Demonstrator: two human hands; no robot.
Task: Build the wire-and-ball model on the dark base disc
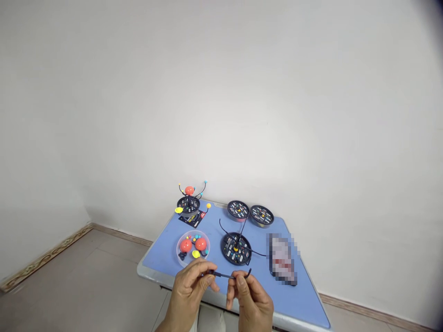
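Observation:
Between my two hands, above the table's near edge, a thin black curved rod (226, 276) is stretched level. My left hand (194, 283) pinches its thicker left end between thumb and fingers. Thumb and forefinger of my right hand (249, 295) close on the other part, with the bent tip sticking up past them. Just beyond the hands lies a round black base (236, 249) with printed labels, a yellow centre and several black curved arms rising from it. A clear round tub (193, 233) to its left holds red balls, a yellow disc, small coloured balls and black pieces.
On the blue table (214, 221), a built planet model (189, 190) stands on a black card (193, 218) at the back left. Two more round bases (238, 210) sit at the back. A blurred-out flat item (282, 259) lies right. The white wall (242, 115) stands behind.

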